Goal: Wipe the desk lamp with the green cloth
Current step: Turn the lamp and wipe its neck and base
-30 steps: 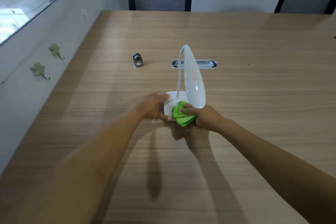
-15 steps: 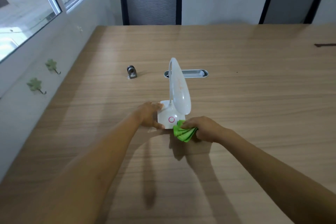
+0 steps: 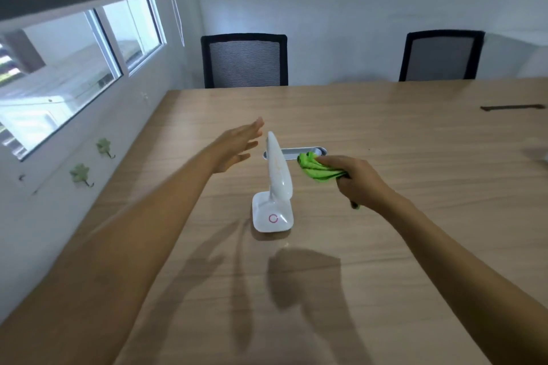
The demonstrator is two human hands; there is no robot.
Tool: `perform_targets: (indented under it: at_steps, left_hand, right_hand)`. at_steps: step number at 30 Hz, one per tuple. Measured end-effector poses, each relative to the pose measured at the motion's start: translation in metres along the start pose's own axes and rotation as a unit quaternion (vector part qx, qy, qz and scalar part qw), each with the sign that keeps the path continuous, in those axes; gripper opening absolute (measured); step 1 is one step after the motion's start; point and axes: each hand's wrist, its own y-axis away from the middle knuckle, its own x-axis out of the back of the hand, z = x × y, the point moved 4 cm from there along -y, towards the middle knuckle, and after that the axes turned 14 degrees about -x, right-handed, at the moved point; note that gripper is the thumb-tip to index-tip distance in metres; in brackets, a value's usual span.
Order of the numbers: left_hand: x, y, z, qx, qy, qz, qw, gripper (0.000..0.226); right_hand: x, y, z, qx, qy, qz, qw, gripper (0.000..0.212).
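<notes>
A white desk lamp (image 3: pixel 277 181) stands on the wooden table (image 3: pixel 385 246), its square base bearing a pink ring button and its long head bent down toward me. My right hand (image 3: pixel 354 179) is raised just right of the lamp head and grips a bunched green cloth (image 3: pixel 318 167), which sits a small gap away from the head. My left hand (image 3: pixel 237 147) hovers with fingers spread just left of the lamp's top, not touching it.
A metal cable slot (image 3: pixel 308 152) lies in the table behind the lamp. Two black mesh chairs (image 3: pixel 244 61) (image 3: pixel 441 55) stand at the far edge. A wall with windows and leaf-shaped hooks (image 3: pixel 80 173) runs along the left. A dark strip (image 3: pixel 511 107) lies far right.
Both hands have left the lamp base and risen. The right hand carried the cloth up beside the lamp head; the left hand let go and opened. The camera tilted up.
</notes>
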Motion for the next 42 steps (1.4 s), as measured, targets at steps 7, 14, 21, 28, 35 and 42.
perform_targets:
  at_steps: [7, 14, 21, 28, 35, 42]
  left_hand:
    - [-0.011, -0.009, 0.002, -0.015, 0.016, -0.034, 0.999, 0.026]
    - [-0.016, -0.003, 0.007, -0.041, -0.017, -0.004, 0.999, 0.043]
    - [-0.018, 0.003, 0.012, -0.043, -0.039, -0.015, 0.998, 0.042]
    - [-0.022, 0.006, 0.017, -0.051, -0.004, -0.041, 0.998, 0.035]
    - [-0.018, 0.003, 0.013, -0.034, -0.043, -0.027, 0.998, 0.045]
    - [-0.017, 0.002, 0.015, -0.033, -0.044, -0.027, 0.998, 0.042]
  right_hand:
    - [0.012, 0.008, -0.071, 0.168, 0.010, 0.046, 0.985, 0.067]
    - [-0.008, 0.033, -0.080, 0.222, 0.117, -0.020, 0.968, 0.066]
    - [-0.003, 0.092, -0.080, 0.374, 0.187, -0.058, 0.907, 0.062]
    - [0.003, 0.030, -0.094, 0.229, 0.147, 0.010, 0.962, 0.063]
    - [-0.020, 0.093, -0.073, 0.349, 0.238, -0.011, 0.906, 0.058]
    - [-0.008, 0.088, -0.083, 0.354, 0.231, 0.080, 0.903, 0.059]
